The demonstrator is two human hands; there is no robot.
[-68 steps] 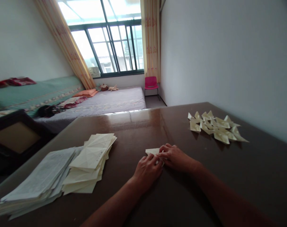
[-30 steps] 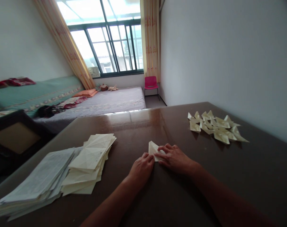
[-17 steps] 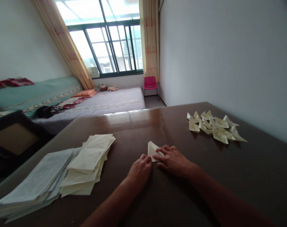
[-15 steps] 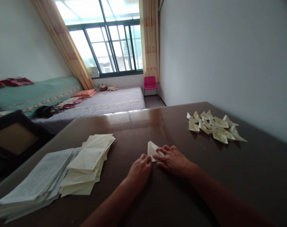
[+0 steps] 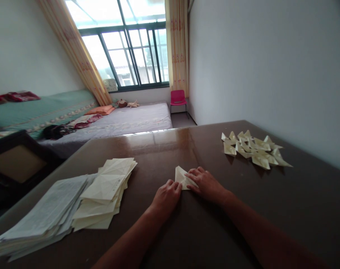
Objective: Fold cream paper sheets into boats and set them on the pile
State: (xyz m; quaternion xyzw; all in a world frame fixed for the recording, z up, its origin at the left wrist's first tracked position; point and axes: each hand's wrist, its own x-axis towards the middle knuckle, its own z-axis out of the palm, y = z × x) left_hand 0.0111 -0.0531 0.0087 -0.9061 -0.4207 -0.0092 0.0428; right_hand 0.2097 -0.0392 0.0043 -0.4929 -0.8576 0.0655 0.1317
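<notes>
A small cream paper (image 5: 179,174), folded to a point at its upper left, lies on the brown table between my hands. My left hand (image 5: 167,194) is closed, its thumb and curled fingers gripping the paper's lower left edge. From the other side, my right hand (image 5: 207,183) holds the paper's right part, with the thumb at the lower edge and fingertips on top. My fingers hide some of the folds. To the left lies a stack of creased cream sheets (image 5: 105,185). Several folded pointed paper pieces (image 5: 261,157) sit in a cluster at the right.
A thick pile of printed sheets (image 5: 43,209) lies at the left, partly under the cream stack. The glossy table (image 5: 155,153) reaches toward a bed (image 5: 139,117). A pink chair (image 5: 178,98) stands beyond its far edge, and a wall (image 5: 256,63) runs along the right.
My right hand has shifted slightly, its fingers now drawn closer together and more of the paper's lower right showing. My left hand stays at the left edge.
</notes>
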